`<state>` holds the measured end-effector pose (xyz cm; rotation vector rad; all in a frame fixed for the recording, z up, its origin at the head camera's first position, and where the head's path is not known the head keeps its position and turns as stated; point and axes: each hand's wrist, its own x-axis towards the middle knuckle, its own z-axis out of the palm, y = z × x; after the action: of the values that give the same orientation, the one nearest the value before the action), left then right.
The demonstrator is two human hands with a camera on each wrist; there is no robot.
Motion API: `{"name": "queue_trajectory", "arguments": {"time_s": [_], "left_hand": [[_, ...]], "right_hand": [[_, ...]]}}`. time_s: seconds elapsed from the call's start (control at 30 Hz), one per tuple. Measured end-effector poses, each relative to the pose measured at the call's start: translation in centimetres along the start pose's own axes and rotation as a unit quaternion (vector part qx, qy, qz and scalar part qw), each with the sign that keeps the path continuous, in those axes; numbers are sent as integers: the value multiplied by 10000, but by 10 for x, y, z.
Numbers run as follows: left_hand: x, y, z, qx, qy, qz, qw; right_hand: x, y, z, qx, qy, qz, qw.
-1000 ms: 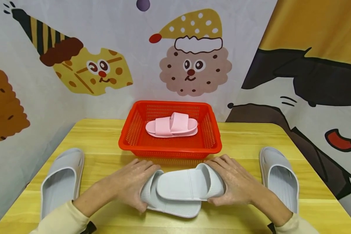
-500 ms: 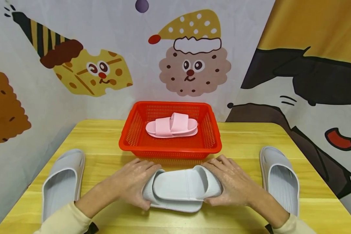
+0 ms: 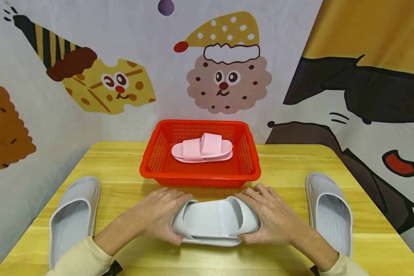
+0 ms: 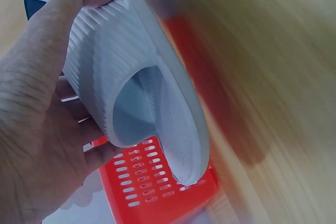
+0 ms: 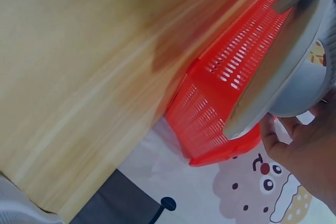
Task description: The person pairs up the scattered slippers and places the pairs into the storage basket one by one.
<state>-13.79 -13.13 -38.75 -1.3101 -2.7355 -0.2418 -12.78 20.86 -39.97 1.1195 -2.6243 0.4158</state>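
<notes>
A pair of light grey slide slippers is held between my hands in the head view, toes pointing opposite ways. My left hand (image 3: 163, 214) grips the lower slipper (image 3: 180, 222) around its ribbed strap, thumb on the near side. The upper slipper (image 3: 203, 218) lies over it, its heel end reaching into the other's strap. Around the upper one's strap my right hand (image 3: 267, 218) holds on, thumb in front. Seen from the left wrist, the ribbed strap (image 4: 100, 51) sits between thumb and fingers. In the right wrist view a slipper sole (image 5: 283, 61) is tilted above the table.
Just behind my hands stands a red perforated basket (image 3: 200, 177) holding pink slippers (image 3: 212, 147). One grey closed-toe slipper (image 3: 81, 191) lies at the table's left side and another (image 3: 326, 186) at the right. A cartoon-printed cloth (image 3: 124, 122) backs the wooden table (image 3: 279, 165).
The two grey slippers have slid closer together, overlapping more, with less of the lower sole showing. My left hand has moved slightly right and my right hand slightly left.
</notes>
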Motion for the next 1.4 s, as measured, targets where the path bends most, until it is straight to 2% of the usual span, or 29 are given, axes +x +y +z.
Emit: {"name": "queue_trajectory", "arguments": {"time_s": [0.27,0.67,0.9,1.13,1.4], "left_hand": [[6,-1,1,74,93,-102,9999],[11,1,5,174,126,-194,9996],[15,2,10,86,90,-206,9997],[15,1,15,146,75,-270,9995],[15,1,17,139,82,-196,9997]], "right_hand": [[4,-13,4,-202,184,274,9993],[8,-15,11,-272,295,289,9988],[9,-19,14,-304,271,324,9986],[12,-20,18,-298,262,318,9987],[15,-22,22,-201,338,355,9986]]}}
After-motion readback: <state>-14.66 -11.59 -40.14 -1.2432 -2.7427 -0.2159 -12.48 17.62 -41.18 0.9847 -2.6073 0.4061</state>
